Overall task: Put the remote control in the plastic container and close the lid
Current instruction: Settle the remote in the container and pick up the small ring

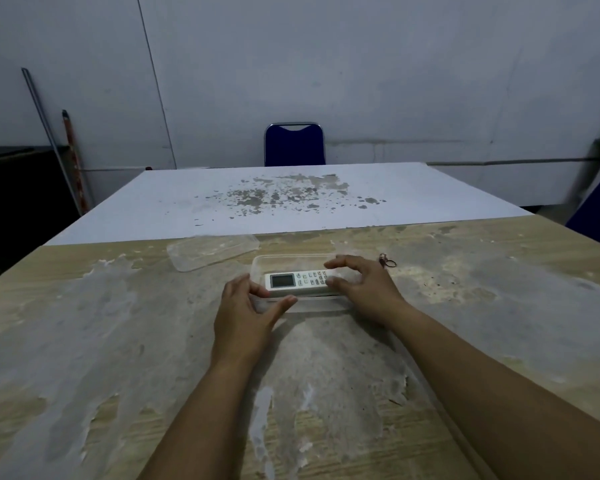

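Note:
A white remote control (297, 283) with a small screen and grey buttons lies lengthwise inside a clear plastic container (284, 262) on the worn table. My left hand (245, 315) grips the container's left near corner, thumb along its front rim. My right hand (364, 289) is at the remote's right end, thumb and fingers curled around it. The clear lid (212, 251) lies flat on the table, apart from the container, to its far left.
A small key ring (387, 261) lies right of the container. The wooden table (118, 323) has peeling grey patches; a white table (222, 199) adjoins it behind. A blue chair (294, 145) stands at the far side. Poles (54, 143) lean on the left wall.

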